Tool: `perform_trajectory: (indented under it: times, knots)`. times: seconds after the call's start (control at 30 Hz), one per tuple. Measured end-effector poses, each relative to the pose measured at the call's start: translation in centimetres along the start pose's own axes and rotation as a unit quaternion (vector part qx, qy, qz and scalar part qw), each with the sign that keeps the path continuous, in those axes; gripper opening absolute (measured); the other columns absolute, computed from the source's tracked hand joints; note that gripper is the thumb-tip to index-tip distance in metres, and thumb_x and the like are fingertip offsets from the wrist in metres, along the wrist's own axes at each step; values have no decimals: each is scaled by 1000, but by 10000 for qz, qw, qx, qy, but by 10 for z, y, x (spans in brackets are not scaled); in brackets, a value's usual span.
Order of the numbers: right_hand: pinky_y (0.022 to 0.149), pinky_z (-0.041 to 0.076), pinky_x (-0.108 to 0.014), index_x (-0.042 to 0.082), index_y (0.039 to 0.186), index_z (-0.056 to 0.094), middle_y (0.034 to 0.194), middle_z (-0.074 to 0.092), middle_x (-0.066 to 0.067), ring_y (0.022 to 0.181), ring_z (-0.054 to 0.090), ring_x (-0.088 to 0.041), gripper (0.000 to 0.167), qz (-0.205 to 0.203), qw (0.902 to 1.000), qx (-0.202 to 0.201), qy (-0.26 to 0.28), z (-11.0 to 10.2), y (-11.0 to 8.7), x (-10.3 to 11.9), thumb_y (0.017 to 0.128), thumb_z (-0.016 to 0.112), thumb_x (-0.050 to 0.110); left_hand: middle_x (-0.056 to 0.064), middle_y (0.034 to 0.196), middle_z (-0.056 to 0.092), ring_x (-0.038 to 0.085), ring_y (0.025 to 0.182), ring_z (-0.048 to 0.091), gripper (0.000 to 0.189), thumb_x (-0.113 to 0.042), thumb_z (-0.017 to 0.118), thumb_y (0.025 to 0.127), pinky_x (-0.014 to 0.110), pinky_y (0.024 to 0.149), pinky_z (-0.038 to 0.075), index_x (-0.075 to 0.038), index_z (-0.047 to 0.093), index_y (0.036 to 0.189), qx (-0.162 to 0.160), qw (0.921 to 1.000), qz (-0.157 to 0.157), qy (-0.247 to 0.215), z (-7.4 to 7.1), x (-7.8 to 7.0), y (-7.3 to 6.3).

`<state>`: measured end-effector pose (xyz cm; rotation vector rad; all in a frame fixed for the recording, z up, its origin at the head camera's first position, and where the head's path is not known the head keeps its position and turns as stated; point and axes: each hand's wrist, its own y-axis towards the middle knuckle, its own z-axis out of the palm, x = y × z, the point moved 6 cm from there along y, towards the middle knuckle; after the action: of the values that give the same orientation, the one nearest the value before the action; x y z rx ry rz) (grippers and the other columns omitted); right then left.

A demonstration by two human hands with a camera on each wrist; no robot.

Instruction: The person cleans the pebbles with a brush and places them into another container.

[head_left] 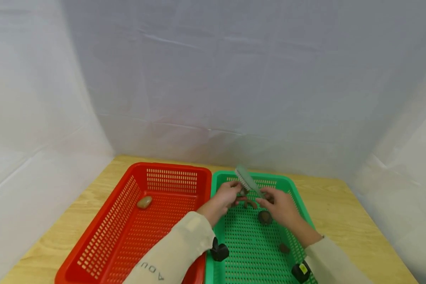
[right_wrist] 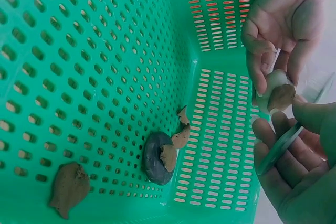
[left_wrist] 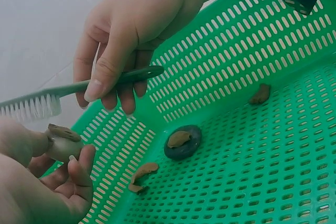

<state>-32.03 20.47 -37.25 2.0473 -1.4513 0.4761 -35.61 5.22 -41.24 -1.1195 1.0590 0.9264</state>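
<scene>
My left hand (head_left: 227,196) holds a pale rounded stone (left_wrist: 64,149) above the far end of the green basket (head_left: 291,184). A brown, clay-like patch (right_wrist: 282,97) covers part of this stone. In my right hand (head_left: 282,205) is a green brush (head_left: 248,180), its handle pinched between thumb and fingers. The white bristles (left_wrist: 31,107) point down, close over the stone in the left wrist view. Below the hands, a dark round stone (left_wrist: 191,148) with a brown patch on top lies in the green basket, beside a curved brown piece (left_wrist: 144,174).
Another brown piece (right_wrist: 71,187) lies nearer in the green basket. To the left stands a red basket (head_left: 174,166) with a tan stone (head_left: 144,202) inside. Both baskets rest side by side on a wooden table (head_left: 337,213), with white sheeting (head_left: 213,79) behind and at the sides.
</scene>
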Motion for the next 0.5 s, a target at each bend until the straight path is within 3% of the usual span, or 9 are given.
perform_trajectory:
  times: [0.27, 0.5]
  knots:
    - [59, 49, -30, 0, 119, 65, 80, 69, -1, 72, 64, -13, 33, 124, 9999, 74, 14, 0, 0, -3, 90, 70, 15, 17, 124, 62, 16, 88, 65, 41, -19, 45, 105, 20, 59, 43, -4, 46, 143, 60, 9999, 39, 125, 1, 0, 0]
    - [57, 51, -31, -3, 119, 65, 86, 72, -10, 72, 67, -18, 34, 375, 9993, 83, 24, -2, 1, -8, 90, 70, 14, 15, 116, 65, 14, 81, 64, 36, -19, 47, 104, 19, 57, 42, -3, 52, 136, 18, 9999, 27, 107, 0, 0, 1]
